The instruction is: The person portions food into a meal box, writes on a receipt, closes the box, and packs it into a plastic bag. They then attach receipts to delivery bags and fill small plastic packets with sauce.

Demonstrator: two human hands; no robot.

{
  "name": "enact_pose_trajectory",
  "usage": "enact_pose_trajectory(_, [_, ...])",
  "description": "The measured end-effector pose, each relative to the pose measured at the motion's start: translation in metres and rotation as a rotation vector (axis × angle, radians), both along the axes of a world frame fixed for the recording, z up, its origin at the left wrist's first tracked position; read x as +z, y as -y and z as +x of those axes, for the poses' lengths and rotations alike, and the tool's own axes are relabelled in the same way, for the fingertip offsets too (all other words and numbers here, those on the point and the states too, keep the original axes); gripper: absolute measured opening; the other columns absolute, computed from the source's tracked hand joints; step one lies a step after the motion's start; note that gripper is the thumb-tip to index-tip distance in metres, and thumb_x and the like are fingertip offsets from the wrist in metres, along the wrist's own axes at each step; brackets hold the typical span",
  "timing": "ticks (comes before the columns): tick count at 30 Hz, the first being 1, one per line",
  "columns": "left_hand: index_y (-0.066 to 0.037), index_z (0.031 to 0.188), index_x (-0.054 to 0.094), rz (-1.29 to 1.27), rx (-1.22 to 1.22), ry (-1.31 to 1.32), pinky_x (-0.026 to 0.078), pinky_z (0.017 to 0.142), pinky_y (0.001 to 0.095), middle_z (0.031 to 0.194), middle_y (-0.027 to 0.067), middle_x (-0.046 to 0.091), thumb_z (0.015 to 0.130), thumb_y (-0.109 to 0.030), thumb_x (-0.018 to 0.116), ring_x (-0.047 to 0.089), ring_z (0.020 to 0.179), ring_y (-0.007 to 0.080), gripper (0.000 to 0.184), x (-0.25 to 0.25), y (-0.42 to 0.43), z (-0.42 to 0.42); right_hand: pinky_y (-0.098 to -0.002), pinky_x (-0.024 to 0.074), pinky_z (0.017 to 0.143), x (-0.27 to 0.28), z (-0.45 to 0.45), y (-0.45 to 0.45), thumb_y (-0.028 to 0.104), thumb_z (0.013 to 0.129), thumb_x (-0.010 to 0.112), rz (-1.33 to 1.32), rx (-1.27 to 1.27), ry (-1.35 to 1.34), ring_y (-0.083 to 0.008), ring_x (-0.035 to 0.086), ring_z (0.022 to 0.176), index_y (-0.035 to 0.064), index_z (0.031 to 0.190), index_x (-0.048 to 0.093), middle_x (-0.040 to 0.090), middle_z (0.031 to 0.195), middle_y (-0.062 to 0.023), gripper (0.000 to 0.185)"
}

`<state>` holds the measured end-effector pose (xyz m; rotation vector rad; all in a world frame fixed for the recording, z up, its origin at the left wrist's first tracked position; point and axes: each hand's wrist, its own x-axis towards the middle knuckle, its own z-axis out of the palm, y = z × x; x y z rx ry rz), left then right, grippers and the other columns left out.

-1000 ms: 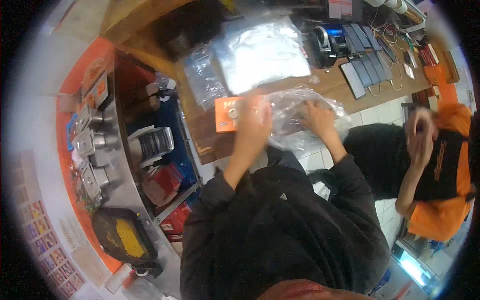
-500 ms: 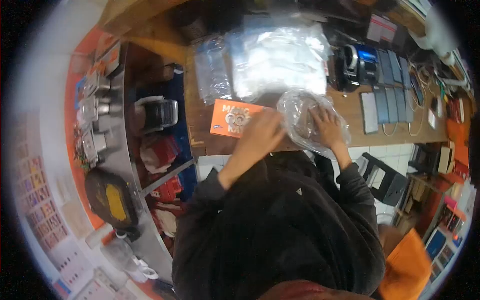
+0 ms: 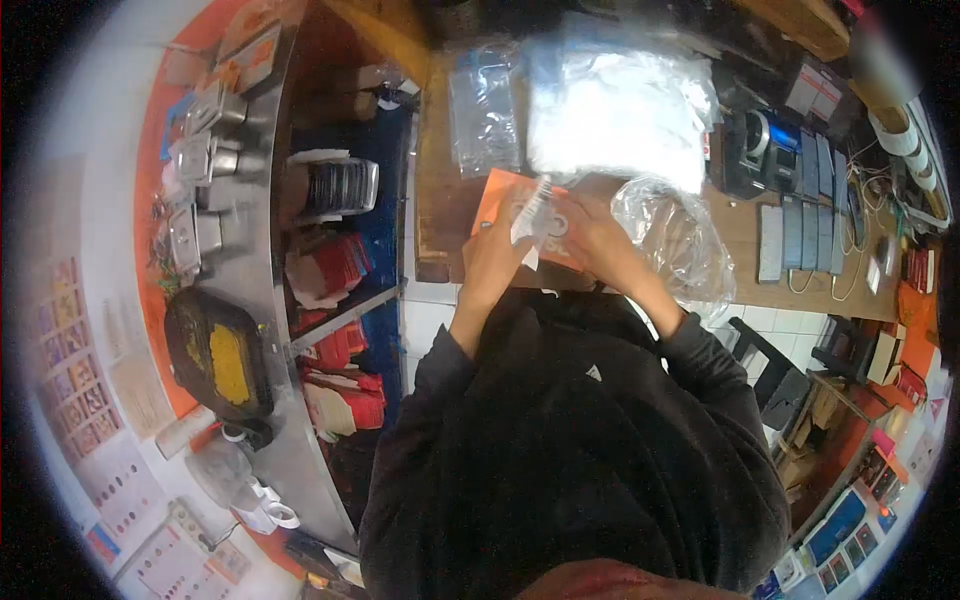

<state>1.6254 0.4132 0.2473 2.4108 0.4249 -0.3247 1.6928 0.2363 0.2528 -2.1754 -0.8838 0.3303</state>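
An orange box (image 3: 489, 207) with pale lettering sits near the table's front edge, partly covered by both hands. My left hand (image 3: 491, 262) is over its left side, fingers closed on a crumpled white paper slip (image 3: 542, 212) that stands up across the box. My right hand (image 3: 607, 247) grips the box's right side with bent fingers; its fingertips are partly hidden. Just right of that hand lies a clear plastic bag (image 3: 685, 240), loose and crumpled, reaching the table edge.
A pile of clear plastic packaging (image 3: 620, 115) and flat clear sleeves (image 3: 483, 120) lie behind the box. Rightward are a black and blue device (image 3: 762, 150) and several grey phone-like slabs (image 3: 800, 230) with cables. A metal counter (image 3: 262, 190) with containers stands at left.
My right hand has left the plastic bag and moved left onto the orange box. My left hand now has a white paper slip. The box is turned slightly, and the camera view has shifted.
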Motion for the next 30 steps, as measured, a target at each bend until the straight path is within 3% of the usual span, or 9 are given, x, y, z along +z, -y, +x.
enact_pose_trajectory(4, [-0.016, 0.144, 0.017, -0.027, 0.051, -0.097, 0.049, 0.068, 0.0416, 0.086, 0.02, 0.065, 0.067, -0.033, 0.074, 0.064, 0.082, 0.035, 0.097, -0.01, -0.028, -0.01, -0.0461, 0.0292, 0.103, -0.033, -0.003, -0.034, 0.029, 0.068, 0.073, -0.199, 0.024, 0.138, -0.0377, 0.035, 0.123, 0.0065, 0.136, 0.029, 0.036, 0.132, -0.0205, 0.085])
enact_pose_trajectory(8, [-0.016, 0.144, 0.021, 0.05, -0.104, -0.055, 0.049, 0.066, 0.039, 0.077, 0.0186, 0.065, 0.067, -0.029, 0.074, 0.064, 0.072, 0.0338, 0.094, -0.035, -0.063, -0.028, -0.0493, 0.0192, 0.108, -0.03, -0.006, -0.052, 0.044, 0.056, 0.08, -0.453, 0.004, 0.233, -0.0384, 0.031, 0.125, 0.0075, 0.143, 0.013, 0.03, 0.135, -0.0215, 0.116])
enact_pose_trajectory(11, [-0.015, 0.142, 0.026, -0.257, -0.138, -0.195, 0.048, 0.058, 0.0348, 0.069, 0.0139, 0.063, 0.074, -0.023, 0.07, 0.062, 0.062, 0.0257, 0.081, -0.023, -0.086, -0.024, -0.0519, 0.0235, 0.104, -0.042, -0.009, -0.061, 0.04, 0.049, 0.083, -0.375, -0.038, 0.215, -0.0426, 0.031, 0.122, 0.01, 0.143, 0.014, 0.032, 0.131, -0.0245, 0.121])
enact_pose_trajectory(14, [-0.013, 0.138, 0.035, -0.672, -0.032, -0.257, 0.042, 0.046, 0.0248, 0.067, 0.0025, 0.054, 0.087, -0.011, 0.052, 0.052, 0.054, 0.0083, 0.054, -0.035, -0.106, -0.02, -0.0515, 0.0254, 0.103, -0.033, -0.013, -0.074, 0.039, 0.048, 0.083, -0.525, -0.004, 0.156, -0.0423, 0.031, 0.122, 0.0097, 0.143, 0.014, 0.031, 0.13, -0.0274, 0.121])
enact_pose_trajectory(19, [-0.016, 0.131, 0.046, -0.726, 0.128, -0.207, 0.046, 0.053, 0.0212, 0.073, 0.0011, 0.054, 0.089, -0.012, 0.048, 0.052, 0.059, 0.0076, 0.042, -0.046, -0.127, -0.018, -0.0522, 0.0261, 0.102, 0.001, -0.036, -0.055, 0.035, 0.048, 0.084, -0.422, 0.055, 0.29, -0.0444, 0.037, 0.116, 0.0087, 0.143, 0.015, 0.039, 0.123, -0.0294, 0.12])
enact_pose_trajectory(22, [-0.014, 0.128, 0.046, -0.718, 0.261, -0.219, 0.047, 0.061, 0.022, 0.087, 0.0036, 0.062, 0.092, -0.022, 0.051, 0.057, 0.073, 0.0096, 0.037, 0.003, -0.091, 0.006, -0.0515, 0.0261, 0.102, 0.07, -0.027, -0.018, 0.034, 0.05, 0.083, -0.336, -0.017, 0.07, -0.043, 0.036, 0.117, 0.0064, 0.142, 0.015, 0.039, 0.123, -0.0281, 0.118])
enact_pose_trajectory(24, [-0.011, 0.126, 0.046, -0.818, 0.086, -0.032, 0.046, 0.067, 0.0241, 0.093, 0.0048, 0.063, 0.091, -0.028, 0.054, 0.058, 0.079, 0.0117, 0.039, -0.034, -0.075, 0.024, -0.0487, 0.026, 0.103, 0.099, -0.01, 0.034, 0.033, 0.052, 0.081, -0.134, -0.077, -0.146, -0.0394, 0.035, 0.12, 0.0039, 0.141, 0.016, 0.036, 0.128, -0.0251, 0.114])
enact_pose_trajectory(27, [-0.003, 0.126, 0.042, -0.835, 0.074, 0.084, 0.046, 0.075, 0.0295, 0.105, 0.0105, 0.06, 0.086, -0.027, 0.062, 0.058, 0.09, 0.0177, 0.051, -0.035, 0.019, 0.065, -0.0438, 0.0249, 0.106, 0.066, 0.001, 0.1, 0.034, 0.057, 0.08, 0.061, -0.334, 0.091, -0.0332, 0.03, 0.127, 0.0001, 0.138, 0.013, 0.029, 0.132, -0.0205, 0.11])
enact_pose_trajectory(30, [0.003, 0.11, 0.057, -0.811, 0.011, 0.157, 0.044, 0.081, 0.0308, 0.103, 0.0096, 0.06, 0.087, -0.026, 0.062, 0.057, 0.09, 0.0181, 0.038, -0.059, 0.097, 0.084, -0.0462, 0.0233, 0.107, 0.004, 0.005, 0.147, 0.034, 0.056, 0.08, 0.087, -0.375, 0.109, -0.0346, 0.028, 0.129, 0.0019, 0.139, 0.014, 0.026, 0.136, -0.0234, 0.111])
